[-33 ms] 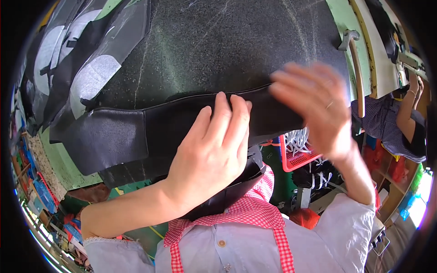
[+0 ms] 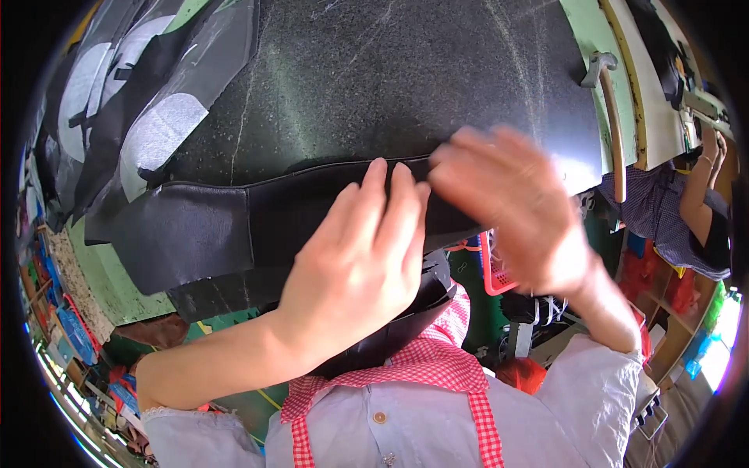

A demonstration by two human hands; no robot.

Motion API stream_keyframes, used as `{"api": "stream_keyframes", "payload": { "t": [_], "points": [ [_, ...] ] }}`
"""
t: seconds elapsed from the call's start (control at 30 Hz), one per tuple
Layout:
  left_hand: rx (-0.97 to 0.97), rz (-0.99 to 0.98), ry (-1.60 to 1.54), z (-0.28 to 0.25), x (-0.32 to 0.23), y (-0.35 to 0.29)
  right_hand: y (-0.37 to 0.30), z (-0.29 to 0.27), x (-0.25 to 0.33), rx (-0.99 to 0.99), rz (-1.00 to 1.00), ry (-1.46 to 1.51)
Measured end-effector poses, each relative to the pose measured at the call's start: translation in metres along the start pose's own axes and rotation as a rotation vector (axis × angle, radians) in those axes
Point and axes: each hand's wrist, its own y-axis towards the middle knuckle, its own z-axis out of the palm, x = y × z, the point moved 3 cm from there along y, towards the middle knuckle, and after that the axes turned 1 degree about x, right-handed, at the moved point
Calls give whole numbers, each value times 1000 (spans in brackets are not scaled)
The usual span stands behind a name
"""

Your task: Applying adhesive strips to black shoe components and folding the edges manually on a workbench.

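A long black leather-like piece (image 2: 191, 234) lies along the near edge of a dark, scratched work board (image 2: 390, 86). A seam crosses it near its left part, where the surface is greyer and grained. My left hand (image 2: 351, 253) rests on its middle, fingers stretched out flat with the tips at its far edge. Over its right part is my right hand (image 2: 511, 207), smeared by motion, its fingers stretched out and nothing visible in them. Whether the right hand touches the piece I cannot tell. That hand hides the right end.
Black pieces with white patches (image 2: 168, 129) are stacked at the far left. A hammer (image 2: 615, 125) with a wooden handle lies at the board's right edge. Below the right hand is a red basket (image 2: 497, 277). Another person's arm (image 2: 697, 207) shows at far right.
My right hand has moved left and slightly toward me, closer to my left fingertips. My left hand and the black piece stay nearly where they were.
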Motion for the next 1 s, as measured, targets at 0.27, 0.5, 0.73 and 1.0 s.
{"api": "stream_keyframes", "payload": {
  "t": [0.27,0.5,0.73,1.0],
  "points": [
    [123,29,22,-36,8,-36,3,8,16,-34,71,44],
    [111,-164,-314,-59,69,-36,16,38,30,7,97,62],
    [89,30,-540,-46,58,-35,33,22,35,93,-124,326],
    [842,-428,-534,-51,42,-113,100,-18,-8,291,240,446]
  ]
}}
